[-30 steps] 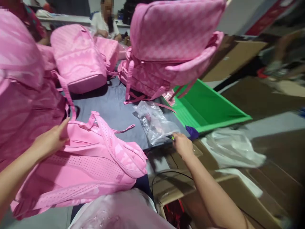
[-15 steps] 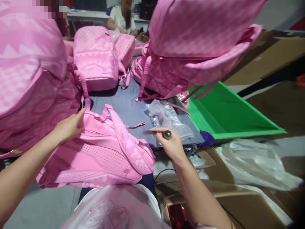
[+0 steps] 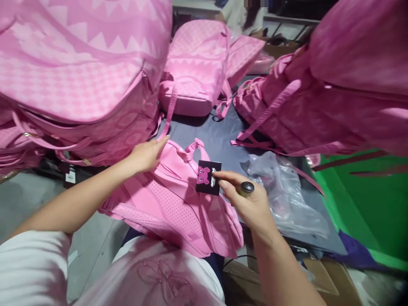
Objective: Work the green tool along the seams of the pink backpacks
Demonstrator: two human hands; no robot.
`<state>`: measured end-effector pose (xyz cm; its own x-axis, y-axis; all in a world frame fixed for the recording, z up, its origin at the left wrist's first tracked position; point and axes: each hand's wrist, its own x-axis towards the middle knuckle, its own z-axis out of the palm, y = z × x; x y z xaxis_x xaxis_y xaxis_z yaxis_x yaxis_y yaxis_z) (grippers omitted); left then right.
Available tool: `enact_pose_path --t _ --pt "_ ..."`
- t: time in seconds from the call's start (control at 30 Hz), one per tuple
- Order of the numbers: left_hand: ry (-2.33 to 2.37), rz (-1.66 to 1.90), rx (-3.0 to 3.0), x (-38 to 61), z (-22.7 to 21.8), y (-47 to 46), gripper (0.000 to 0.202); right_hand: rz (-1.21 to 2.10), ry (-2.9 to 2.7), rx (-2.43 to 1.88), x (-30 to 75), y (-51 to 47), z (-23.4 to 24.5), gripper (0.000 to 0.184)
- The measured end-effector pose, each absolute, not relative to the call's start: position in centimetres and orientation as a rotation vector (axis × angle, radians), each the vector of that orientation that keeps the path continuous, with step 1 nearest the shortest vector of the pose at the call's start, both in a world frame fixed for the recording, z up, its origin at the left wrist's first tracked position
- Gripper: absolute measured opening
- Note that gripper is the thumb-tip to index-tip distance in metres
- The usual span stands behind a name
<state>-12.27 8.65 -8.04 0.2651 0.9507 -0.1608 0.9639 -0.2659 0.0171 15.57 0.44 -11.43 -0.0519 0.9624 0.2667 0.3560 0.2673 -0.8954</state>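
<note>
A small pink backpack [image 3: 172, 199] lies on my lap against the table edge, its dotted back panel and straps facing up. My left hand [image 3: 148, 155] grips its upper left edge, with the fingertips partly hidden. Above the bag, my right hand [image 3: 244, 195] pinches a black card tag [image 3: 208, 178] between thumb and fingers. The tag bears a pink cartoon figure and white lettering. Also in the right palm is a tool with a round black end [image 3: 247, 188]; the rest of it is mostly hidden by the hand.
Large pink backpacks [image 3: 105, 72] are piled at the left, and more [image 3: 280, 102] at the right. Another pink backpack [image 3: 197, 63] stands at the back of the grey table [image 3: 197, 129]. Clear plastic bags [image 3: 287, 204] lie right of my hand, beside a green bin [image 3: 360, 212].
My right hand has brought the tag over the backpack, turning its printed face into view. My left hand keeps its hold on the bag. The head view has swung left.
</note>
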Motion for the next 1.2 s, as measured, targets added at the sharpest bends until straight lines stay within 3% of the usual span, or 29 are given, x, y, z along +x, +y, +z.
enact_pose_path --t 0.17,0.3,0.4,0.5,0.57,0.73,1.0,1.2 --pt "1.786 -0.089 2.364 -12.4 -8.0 8.4 0.084 0.53 -1.773 -1.201 9.7 3.6 -11.2 0.035" --pt "1.76 0.008 2.349 -13.2 -8.1 8.4 0.082 0.662 -2.103 -1.412 6.6 5.0 -12.0 0.021" --pt "1.594 0.215 2.28 -15.2 -8.8 7.7 0.074 0.624 -2.364 -1.624 5.4 5.0 -11.5 0.02" --pt "1.45 0.397 2.213 -17.8 -10.4 6.1 0.094 0.399 -2.552 -1.681 4.4 5.1 -10.5 0.024" --pt "1.546 0.428 2.183 -19.0 -11.7 4.9 0.101 0.434 -2.625 -1.65 3.6 5.5 -10.2 0.024" --pt "1.61 0.599 2.173 -19.5 -13.7 3.8 0.083 0.433 -2.777 -1.522 2.1 6.6 -11.0 0.023" --pt "1.583 0.658 2.134 -19.5 -13.7 4.5 0.083 0.407 -2.618 -1.36 0.0 7.5 -10.5 0.019" --pt "1.616 0.648 2.136 -19.8 -13.8 4.5 0.083 0.25 -2.925 -1.218 2.3 7.2 -9.9 0.019"
